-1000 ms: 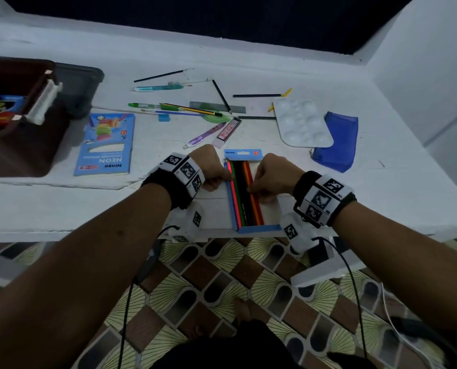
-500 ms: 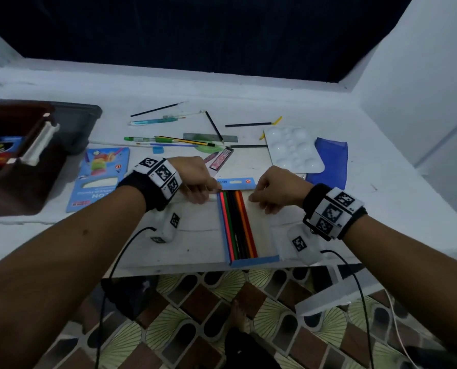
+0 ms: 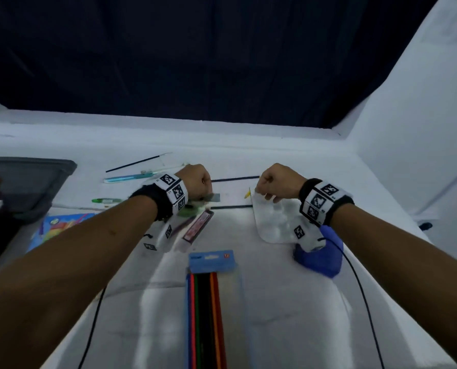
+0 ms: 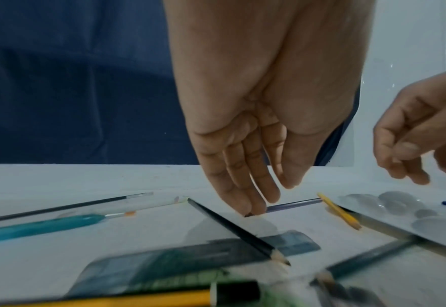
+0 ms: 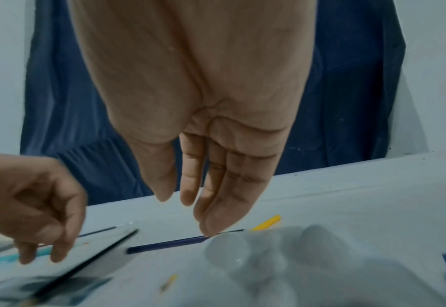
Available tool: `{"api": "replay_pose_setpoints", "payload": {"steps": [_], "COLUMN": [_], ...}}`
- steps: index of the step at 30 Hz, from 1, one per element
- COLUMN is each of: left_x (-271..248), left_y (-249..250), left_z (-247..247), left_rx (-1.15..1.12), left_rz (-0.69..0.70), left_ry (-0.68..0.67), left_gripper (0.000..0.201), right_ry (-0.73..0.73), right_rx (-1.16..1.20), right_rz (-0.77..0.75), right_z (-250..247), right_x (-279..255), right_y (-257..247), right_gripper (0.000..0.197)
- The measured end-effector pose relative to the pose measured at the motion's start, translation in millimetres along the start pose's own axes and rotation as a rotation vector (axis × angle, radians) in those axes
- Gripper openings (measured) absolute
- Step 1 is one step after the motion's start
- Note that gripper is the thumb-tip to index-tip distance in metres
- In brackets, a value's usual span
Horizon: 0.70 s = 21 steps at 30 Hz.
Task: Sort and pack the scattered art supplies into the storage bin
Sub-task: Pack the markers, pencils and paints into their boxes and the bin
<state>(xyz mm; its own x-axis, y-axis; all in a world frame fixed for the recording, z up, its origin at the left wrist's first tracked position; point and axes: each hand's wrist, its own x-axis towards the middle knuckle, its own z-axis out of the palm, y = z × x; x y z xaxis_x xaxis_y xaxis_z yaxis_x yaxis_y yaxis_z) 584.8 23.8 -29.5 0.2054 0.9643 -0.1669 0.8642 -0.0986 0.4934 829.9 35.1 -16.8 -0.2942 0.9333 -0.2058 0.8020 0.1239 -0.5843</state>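
My left hand (image 3: 204,194) and right hand (image 3: 264,194) reach out over the scattered supplies at the far side of the white table. A dark blue pencil (image 3: 235,179) lies between them. In the left wrist view my left hand (image 4: 271,197) has straight fingers (image 4: 253,203) touching one end of that pencil (image 4: 293,204). My right hand (image 5: 188,211) points down with its fingertips (image 5: 211,224) at the pencil's other end (image 5: 169,244), next to the white palette (image 3: 275,222). Neither hand grips anything. The open pack of coloured pencils (image 3: 208,302) lies near me.
The storage bin (image 3: 35,177) stands at the far left. A black pencil (image 4: 237,230), a teal pen (image 4: 38,226), a yellow pencil (image 4: 340,211) and a ruler (image 4: 190,259) lie around my left hand. A blue pouch (image 3: 320,259) sits by the palette.
Both hands have let go of the coloured pencil pack and moved forward to the loose pencils at the back. The head view has tilted up.
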Motion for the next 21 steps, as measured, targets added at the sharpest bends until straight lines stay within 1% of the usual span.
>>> {"api": "replay_pose_setpoints", "payload": {"steps": [3,7,10,11,13,14,15,17,21], "left_x": [35,84,112,120,135,141,145,151,155], "left_y": [9,10,13,15,18,19,20,21,16], "left_z": [1,9,16,18,23,25,28,34,38], "left_rx": [0.083,0.139,0.225,0.268,0.332,0.351,0.369,0.402,0.36], "left_rz": [0.009,0.004,-0.008,0.0,0.027,0.037,0.041,0.034,0.002], "left_ry": [0.022,0.042,0.017,-0.006,-0.055,-0.077,-0.09,-0.077,-0.042], "left_gripper": [0.016,0.013,0.009,0.011,0.024,0.029,0.029,0.022,0.016], "right_ry": [0.011,-0.047,-0.126,-0.156,-0.207,-0.221,-0.232,-0.235,-0.197], "right_rx": [-0.08,-0.195,-0.269,-0.298,-0.371,-0.416,-0.466,-0.548,-0.565], "right_rz": [0.032,0.054,0.065,0.07,0.065,0.048,0.027,-0.02,-0.074], "right_z": [-21,-39,-44,-44,-43,-41,-38,-33,-37], "right_x": [42,93,123,131,143,147,150,156,160], "right_y": [19,37,46,48,49,48,47,49,57], "right_gripper": [0.018,0.026,0.011,0.014,0.023,0.024,0.024,0.022,0.012]}}
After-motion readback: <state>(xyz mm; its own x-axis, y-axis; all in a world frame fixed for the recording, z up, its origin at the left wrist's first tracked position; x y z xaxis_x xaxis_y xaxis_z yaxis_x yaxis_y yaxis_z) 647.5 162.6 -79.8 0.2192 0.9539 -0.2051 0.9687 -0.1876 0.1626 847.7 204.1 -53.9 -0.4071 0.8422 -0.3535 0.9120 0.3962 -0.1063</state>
